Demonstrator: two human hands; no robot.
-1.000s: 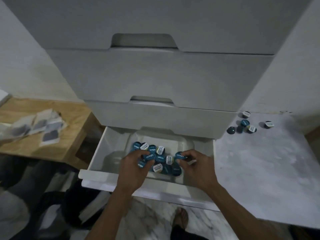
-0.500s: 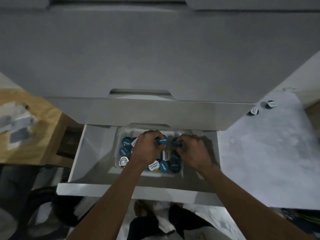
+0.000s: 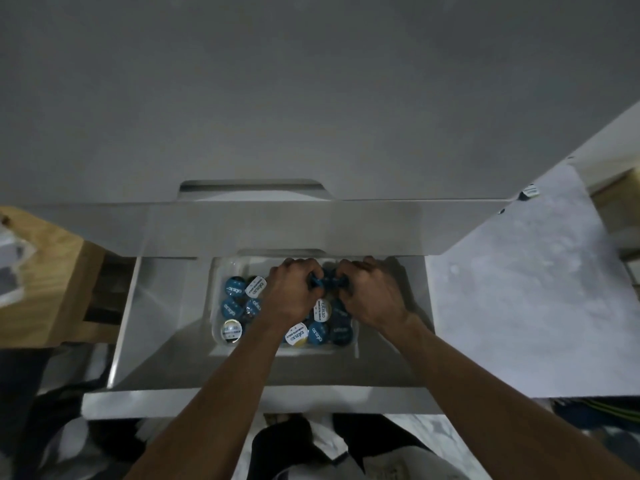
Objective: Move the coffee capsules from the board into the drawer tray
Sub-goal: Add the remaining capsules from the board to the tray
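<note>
Several blue and white-lidded coffee capsules (image 3: 239, 308) lie in the clear drawer tray (image 3: 215, 299) inside the open white bottom drawer (image 3: 162, 327). Both my hands are down in the tray's far part, knuckles up. My left hand (image 3: 294, 296) pinches a blue capsule (image 3: 316, 283) between thumb and fingers. My right hand (image 3: 370, 296) grips another blue capsule (image 3: 337, 284) right beside it. One white-lidded capsule (image 3: 530, 191) shows on the pale board (image 3: 526, 289) at the far right; others there are hidden behind the cabinet.
Closed drawer fronts (image 3: 311, 133) of the white cabinet overhang the open drawer. A wooden table (image 3: 38, 282) with paper stands on the left. My legs and dark clothing show below the drawer front (image 3: 242, 403).
My head has tilted down and closer over the drawer. Both hands slid from the tray's near side to its far part and closed on capsules.
</note>
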